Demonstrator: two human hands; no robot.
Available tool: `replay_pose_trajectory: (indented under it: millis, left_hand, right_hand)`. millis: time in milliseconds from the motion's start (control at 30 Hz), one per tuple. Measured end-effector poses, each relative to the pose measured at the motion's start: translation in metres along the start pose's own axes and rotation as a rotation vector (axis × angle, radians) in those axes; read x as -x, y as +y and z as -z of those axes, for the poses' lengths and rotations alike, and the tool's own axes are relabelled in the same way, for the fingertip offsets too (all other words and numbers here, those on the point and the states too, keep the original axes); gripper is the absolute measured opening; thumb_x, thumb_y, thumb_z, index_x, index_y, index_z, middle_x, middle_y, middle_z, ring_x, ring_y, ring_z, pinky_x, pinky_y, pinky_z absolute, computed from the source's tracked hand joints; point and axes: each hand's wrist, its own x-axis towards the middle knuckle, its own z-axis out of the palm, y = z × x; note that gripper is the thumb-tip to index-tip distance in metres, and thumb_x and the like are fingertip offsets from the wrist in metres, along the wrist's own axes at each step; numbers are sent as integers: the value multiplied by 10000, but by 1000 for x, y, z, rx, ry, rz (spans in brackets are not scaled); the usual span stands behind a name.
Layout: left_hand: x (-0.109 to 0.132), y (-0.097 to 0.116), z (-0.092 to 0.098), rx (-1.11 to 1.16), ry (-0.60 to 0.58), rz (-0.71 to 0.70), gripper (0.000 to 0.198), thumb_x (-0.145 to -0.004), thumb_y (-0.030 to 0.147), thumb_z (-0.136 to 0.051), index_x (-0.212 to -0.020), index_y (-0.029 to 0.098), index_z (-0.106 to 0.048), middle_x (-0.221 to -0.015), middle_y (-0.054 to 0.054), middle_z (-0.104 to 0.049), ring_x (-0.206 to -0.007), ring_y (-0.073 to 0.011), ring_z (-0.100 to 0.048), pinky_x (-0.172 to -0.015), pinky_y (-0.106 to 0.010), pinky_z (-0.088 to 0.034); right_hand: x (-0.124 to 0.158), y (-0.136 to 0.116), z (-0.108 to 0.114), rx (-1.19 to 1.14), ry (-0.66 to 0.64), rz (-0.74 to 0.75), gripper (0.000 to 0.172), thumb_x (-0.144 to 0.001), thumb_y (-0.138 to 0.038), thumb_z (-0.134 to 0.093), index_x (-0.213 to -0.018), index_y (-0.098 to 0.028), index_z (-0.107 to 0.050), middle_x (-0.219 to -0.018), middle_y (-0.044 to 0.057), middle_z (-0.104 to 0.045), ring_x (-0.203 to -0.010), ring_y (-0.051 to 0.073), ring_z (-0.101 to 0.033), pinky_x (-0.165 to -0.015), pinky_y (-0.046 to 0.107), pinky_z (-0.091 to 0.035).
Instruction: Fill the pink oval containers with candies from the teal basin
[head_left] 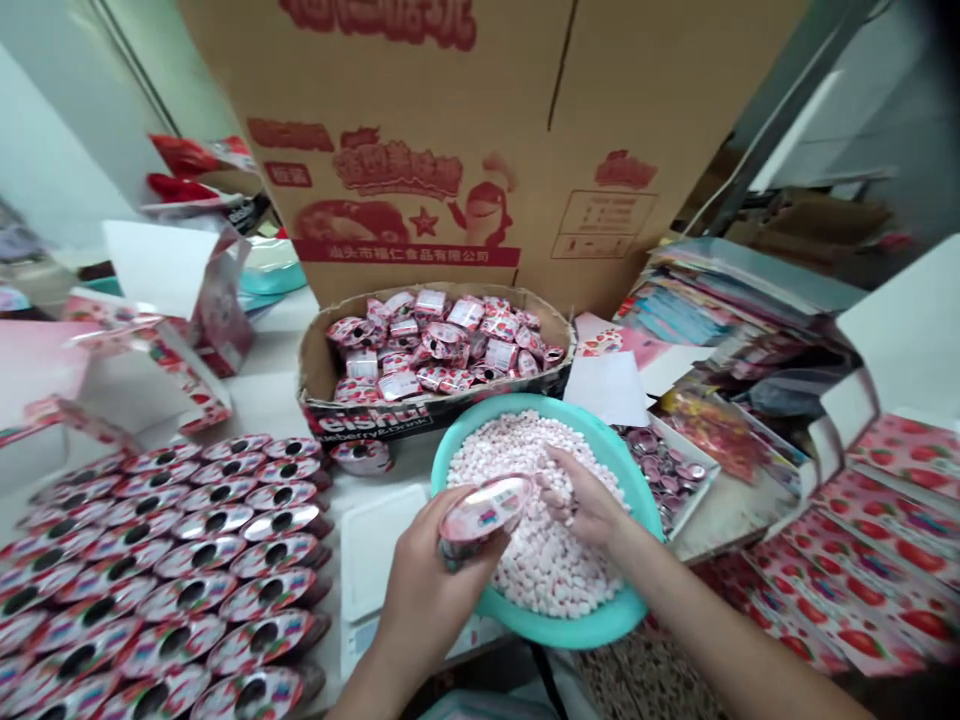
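Note:
My left hand (pixel 442 570) is wrapped round a small oval candy tin (pixel 487 508) with a pink and white printed face, tilted above the bowl. Just right of the tin, my right hand (pixel 585 500) has its fingers curled low over the candies, with small pale candies at the fingertips. Below both hands lies a round turquoise bowl (pixel 651 590) filled with small white-pink candies (pixel 555 575). Rows of oval strawberry-printed tins (pixel 206 555), each with a dark hole in its top, stand at the left.
Behind the bowl, an open carton (pixel 435 415) holds many similar tins. A white scale (pixel 379 550) sits left of the bowl. Purple caps (pixel 664 460) fill a box at right. A large cardboard box (pixel 540 220) rises behind; strawberry-printed sheets (pixel 847 590) lie at lower right.

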Motion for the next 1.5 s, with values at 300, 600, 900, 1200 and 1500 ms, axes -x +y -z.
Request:
replay_pose_trajectory:
  millis: [300,600,900,1200,1500]
  left_hand:
    - [-5,3,-12,761,94,489,476,-719,365,-739,-1122,168,-580,-1091,-73,-694,-994,-210,-652,-870,-296,-508]
    - [-7,12,-25,795,121,458,616,-626,290,-804,-1156,188,-507,-1091,-75,-685,-977,-210,-645,-859,-296,-497]
    - [-5,1,-38,361,-16,204,422,-678,265,-756,-992,209,-479,-948,-5,-641,-891,-172,-631,-782,-264,-487]
    - [-2,-11,-46,-155,-120,-128,433,-768,105,-610,-1172,244,-540,-1141,-47,-607,-1062,-219,-551,-895,-345,-427]
    - [-3,-11,-64,-297,-208,-143,496,-742,86,-593,-1207,250,-542,-1094,-51,-602,-1006,-242,-551,-844,-375,-436]
  right_hand:
    - [10,-12,-6,-233,-81,-75,198,-890,-306,-467,-733,-185,-464,-528,-39,-458,-347,55,-341,-307,145,-212]
    - [6,-14,-5,-333,-90,-11,103,-841,-167,-420,-880,-177,-515,-555,-41,-450,-366,65,-350,-312,138,-216]
    - [18,-27,-10,-400,-103,9,30,-800,-164,-491,-781,-186,-495,-559,-48,-441,-380,59,-361,-315,133,-245]
    - [27,-46,-30,-333,-58,126,61,-731,-174,-534,-785,-186,-510,-530,-60,-445,-370,59,-339,-302,130,-233]
    - [33,-26,-42,-139,30,267,145,-692,-252,-642,-755,-177,-535,-517,-60,-480,-375,53,-376,-298,129,-241]
